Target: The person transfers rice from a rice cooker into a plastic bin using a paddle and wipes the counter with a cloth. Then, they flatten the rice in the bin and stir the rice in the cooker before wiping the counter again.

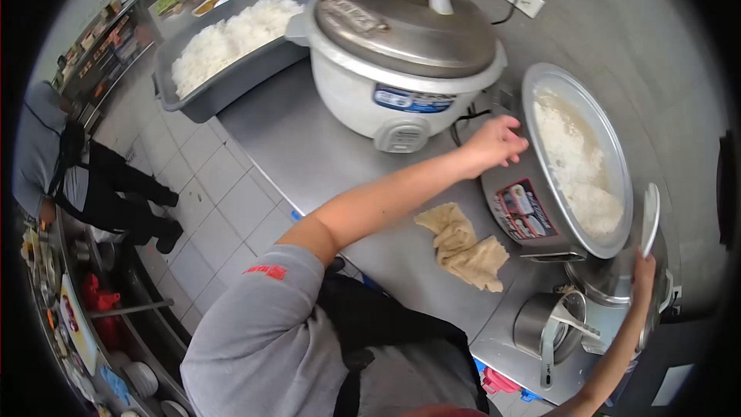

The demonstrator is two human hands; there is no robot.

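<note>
A tilted rice cooker [515,185] with a wide silver rim stands at the right, white cooked rice [575,166] inside. My left hand [498,144] is beside its near-left rim, fingers apart and slightly curled, holding nothing. My right hand [643,272] grips the handle of a white rice paddle [651,212], held upright to the right of the cooker's rim. A crumpled tan cloth [463,247] lies on the steel counter [332,154] below my left forearm.
A large lidded rice cooker [386,77] stands at the back, beside a grey tub [220,85] of white rice. A metal pot [532,324] with utensils sits at the lower right, near a round metal lid [606,289]. Another person [85,162] stands at the left.
</note>
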